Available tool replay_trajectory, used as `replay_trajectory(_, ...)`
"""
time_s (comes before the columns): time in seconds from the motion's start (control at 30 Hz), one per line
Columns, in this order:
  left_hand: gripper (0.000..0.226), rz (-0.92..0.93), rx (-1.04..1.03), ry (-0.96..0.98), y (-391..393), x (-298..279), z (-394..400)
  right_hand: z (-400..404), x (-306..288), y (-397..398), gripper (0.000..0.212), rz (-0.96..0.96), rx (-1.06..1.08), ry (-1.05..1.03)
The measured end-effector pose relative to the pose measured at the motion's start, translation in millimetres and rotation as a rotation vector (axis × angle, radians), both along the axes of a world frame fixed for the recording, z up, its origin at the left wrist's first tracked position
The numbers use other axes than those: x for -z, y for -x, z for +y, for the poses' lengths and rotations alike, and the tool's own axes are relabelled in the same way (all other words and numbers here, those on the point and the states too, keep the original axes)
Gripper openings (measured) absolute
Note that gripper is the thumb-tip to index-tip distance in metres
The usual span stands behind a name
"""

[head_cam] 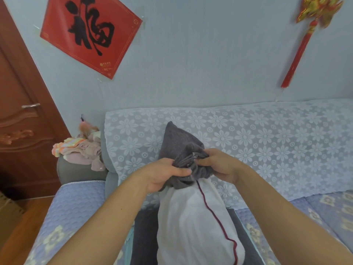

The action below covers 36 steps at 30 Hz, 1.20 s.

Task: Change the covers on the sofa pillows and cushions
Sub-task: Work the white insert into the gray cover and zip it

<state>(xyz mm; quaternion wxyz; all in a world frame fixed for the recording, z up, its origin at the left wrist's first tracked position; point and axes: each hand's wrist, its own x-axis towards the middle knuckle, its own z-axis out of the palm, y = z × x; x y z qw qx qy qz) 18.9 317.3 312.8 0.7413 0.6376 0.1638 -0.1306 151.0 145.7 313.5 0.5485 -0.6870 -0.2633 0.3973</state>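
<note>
While the long white fabric pillow with a dark red piped seam stands on end at the near middle of the scene, its long axis runs from the person's lap up and away toward the far sofa back, and the bunched grey knitted cover caps only its far end.

Left hand: fingers curled, gripping the gathered rim of the grey cover on the pillow's left side; thumb lies across the folds.

Grey cover: the far tip rises in a slack point above both hands; the rim is crumpled in a ring between them, touching the white fabric just below.

Right hand: fingers curled, pinching the same rim on the pillow's right side, set slightly farther than the left.

Relation governing the next move, as a judgement: both hands sit at the far end, level with the rim, one on each side of the axis, so the rim travels along the pillow's length — toward the body to dress it, away to strip it. Which is intended cannot be told. Most of the pillow lies bare, near of the hands.

Surroundings: blue quilted sofa seat; white floral lace throw over the sofa back; a dark grey cloth under the pillow.
</note>
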Motion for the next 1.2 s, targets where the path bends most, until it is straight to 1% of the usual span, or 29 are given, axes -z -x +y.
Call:
replay_trajectory(0.07,0.028,0.006,-0.043,-0.076,-2.8,1.0,-0.6,-3.6,-1.3,3.8,0.036,0.008,-0.085,0.041)
replay_trajectory(0.1,0.028,0.013,-0.06,-0.077,-3.6,1.8,-0.2,-3.7,-2.8,7.2,0.035,-0.028,-0.14,0.103)
replay_trajectory(0.17,0.028,0.02,-0.062,-0.083,-2.5,1.5,0.7,-1.2,-3.4,14.4,0.021,-0.13,-0.245,0.238)
replay_trajectory(0.2,0.029,0.021,-0.055,-0.084,-1.8,0.6,1.0,-0.5,-2.4,16.6,0.015,-0.16,-0.26,0.271)
replay_trajectory(0.27,0.032,0.021,-0.042,-0.039,-0.1,-2.4,1.1,-0.8,0.1,17.6,0.012,-0.16,-0.193,0.256)
replay_trajectory(0.33,0.04,0.007,-0.03,0.037,0.6,-4.1,2.5,-3.1,2.7,15.2,0.012,-0.178,-0.144,0.218)
replay_trajectory(0.43,0.05,-0.049,0.025,0.159,3.9,-2.4,4.7,-4.8,5.5,18.6,0.028,-0.241,-0.054,0.206)
replay_trajectory(0.47,0.053,-0.064,0.042,0.174,5.6,0.6,6.2,-5.8,6.1,21.9,0.035,-0.304,0.033,0.214)
replay_trajectory(0.5,0.056,-0.072,0.049,0.177,7.9,4.3,7.7,-9.3,6.7,26.0,0.04,-0.415,0.165,0.228)
replay_trajectory(0.53,0.057,-0.07,0.042,0.164,10.0,8.3,10.2,-15.4,5.0,33.3,0.043,-0.512,0.302,0.235)
replay_trajectory(0.57,0.056,-0.061,0.028,0.14,12.0,12.0,12.5,-24.1,4.0,41.8,0.039,-0.54,0.406,0.209)
replay_trajectory(0.6,0.055,-0.05,0.015,0.113,13.8,15.5,15.3,-33.0,-0.6,54.6,0.03,-0.479,0.469,0.167)
replay_trajectory(0.63,0.056,-0.041,0.007,0.091,16.5,18.3,18.0,-43.1,2.6,65.8,0.025,-0.405,0.472,0.148)
replay_trajectory(0.67,0.057,-0.038,0.01,0.072,19.4,19.1,20.3,-52.5,6.5,78.2,0.03,-0.323,0.466,0.146)
replay_trajectory(0.73,0.057,-0.049,0.035,0.065,25.4,17.5,23.7,-69.0,22.1,103.7,0.057,-0.236,0.438,0.134)
replay_trajectory(0.77,0.057,-0.06,0.042,0.085,28.1,16.1,24.6,-75.3,32.0,116.5,0.063,-0.238,0.453,0.065)
replay_trajectory(0.8,0.057,-0.068,0.036,0.122,30.3,13.8,24.9,-81.4,40.0,129.7,0.059,-0.25,0.469,-0.033)
replay_trajectory(0.83,0.058,-0.071,0.029,0.17,32.0,12.0,23.8,-88.0,50.4,143.2,0.044,-0.319,0.482,-0.147)
replay_trajectory(0.87,0.06,-0.077,0.031,0.211,32.8,10.7,21.8,-92.3,56.6,156.5,0.024,-0.35,0.445,-0.247)
replay_trajectory(0.9,0.062,-0.083,0.036,0.231,32.2,10.2,18.5,-93.0,60.8,166.9,0.027,-0.461,0.349,-0.265)
replay_trajectory(0.93,0.064,-0.085,0.041,0.228,30.7,8.7,14.4,-87.7,63.6,175.2,0.05,-0.553,0.257,-0.248)
replay_trajectory(0.97,0.064,-0.088,0.046,0.216,28.9,7.0,9.7,-83.5,74.4,179.8,0.066,-0.682,0.196,-0.225)
replay_trajectory(1.0,0.062,-0.092,0.048,0.199,27.6,4.7,4.6,-77.6,82.9,180.5,0.07,-0.78,0.198,-0.212)
replay_trajectory(1.03,0.059,-0.097,0.049,0.18,27.1,2.3,0.8,-71.8,90.8,175.9,0.062,-0.846,0.229,-0.221)
replay_trajectory(1.07,0.057,-0.1,0.05,0.161,28.1,-0.8,-1.5,-64.6,95.1,166.2,0.051,-0.877,0.305,-0.247)
replay_trajectory(1.1,0.055,-0.1,0.055,0.146,30.4,-3.7,-2.8,-58.5,98.7,151.5,0.043,-0.872,0.43,-0.246)
replay_trajectory(1.17,0.055,-0.104,0.061,0.104,34.6,-7.2,-2.6,-43.4,86.4,117.7,0.03,-0.8,0.707,-0.173)
replay_trajectory(1.2,0.055,-0.109,0.031,0.077,35.4,-8.5,-2.3,-36.3,78.3,99.9,0.023,-0.74,0.811,-0.121)
